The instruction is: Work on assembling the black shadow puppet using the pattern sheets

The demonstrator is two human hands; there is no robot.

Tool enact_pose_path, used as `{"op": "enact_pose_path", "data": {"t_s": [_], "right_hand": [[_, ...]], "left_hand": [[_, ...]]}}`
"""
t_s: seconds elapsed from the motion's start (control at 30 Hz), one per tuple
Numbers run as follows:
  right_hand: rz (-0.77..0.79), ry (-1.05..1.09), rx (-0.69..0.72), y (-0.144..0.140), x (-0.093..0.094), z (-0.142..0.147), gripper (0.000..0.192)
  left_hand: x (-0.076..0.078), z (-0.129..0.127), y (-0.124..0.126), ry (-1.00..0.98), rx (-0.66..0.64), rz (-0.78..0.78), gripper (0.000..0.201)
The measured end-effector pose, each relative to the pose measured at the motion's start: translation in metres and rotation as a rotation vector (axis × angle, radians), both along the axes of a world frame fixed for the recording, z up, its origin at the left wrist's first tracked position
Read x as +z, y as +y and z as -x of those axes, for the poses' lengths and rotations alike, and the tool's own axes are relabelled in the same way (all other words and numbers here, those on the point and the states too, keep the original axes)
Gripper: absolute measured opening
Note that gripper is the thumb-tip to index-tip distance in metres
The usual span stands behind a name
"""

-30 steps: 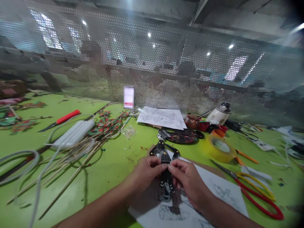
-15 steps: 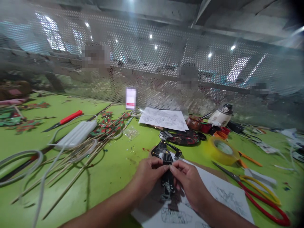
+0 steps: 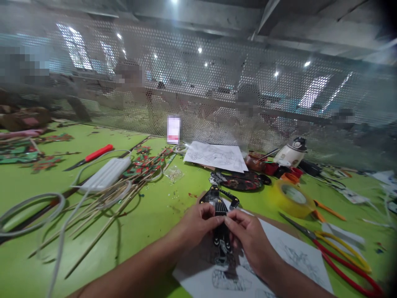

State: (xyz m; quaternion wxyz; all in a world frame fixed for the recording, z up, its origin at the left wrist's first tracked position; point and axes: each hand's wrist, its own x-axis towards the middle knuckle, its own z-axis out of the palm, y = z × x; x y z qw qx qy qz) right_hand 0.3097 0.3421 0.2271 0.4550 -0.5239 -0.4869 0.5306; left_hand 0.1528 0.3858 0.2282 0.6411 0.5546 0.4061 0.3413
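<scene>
A flat black puppet figure (image 3: 221,219), patterned in white with small gold dots on its spread arms, lies lengthwise over a printed sheet (image 3: 291,256) on the green bench (image 3: 149,215). The left hand (image 3: 198,225) and right hand (image 3: 248,236) each have a narrow grip, fingertips pinching the figure's middle from either side.

No legible text, label, brand, number or sign found. The small upright card (image 3: 173,129) at the mesh screen is blurred out; nothing on it can be read. The sheets (image 3: 216,156) on the table (image 3: 155,215) carry line drawings only, no lettering discernible. The tape roll (image 3: 290,198) and the white jar (image 3: 292,152) show no readable marking.
</scene>
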Motion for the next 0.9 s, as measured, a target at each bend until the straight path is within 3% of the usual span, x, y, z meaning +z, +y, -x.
{"op": "enact_pose_path", "data": {"t_s": [0.2, 0.57, 0.83, 0.9], "right_hand": [[0.013, -0.013, -0.009, 0.0007, -0.0004, 0.0016, 0.035], [-0.019, -0.099, -0.048, -0.0017, -0.0031, 0.0034, 0.03], [-0.08, -0.183, -0.076, 0.0002, -0.0026, 0.0012, 0.032], [-0.133, -0.233, -0.087, 0.0016, -0.0026, 0.0004, 0.031]], "left_hand": [[-0.0016, -0.0015, 0.0002, -0.054, 0.038, 0.052, 0.051], [0.0019, -0.0067, -0.0077, -0.057, 0.202, 0.068, 0.045], [-0.0042, -0.0067, -0.0017, -0.049, 0.113, 0.022, 0.037], [-0.0058, -0.0063, -0.0024, -0.015, 0.151, -0.037, 0.03]]}}
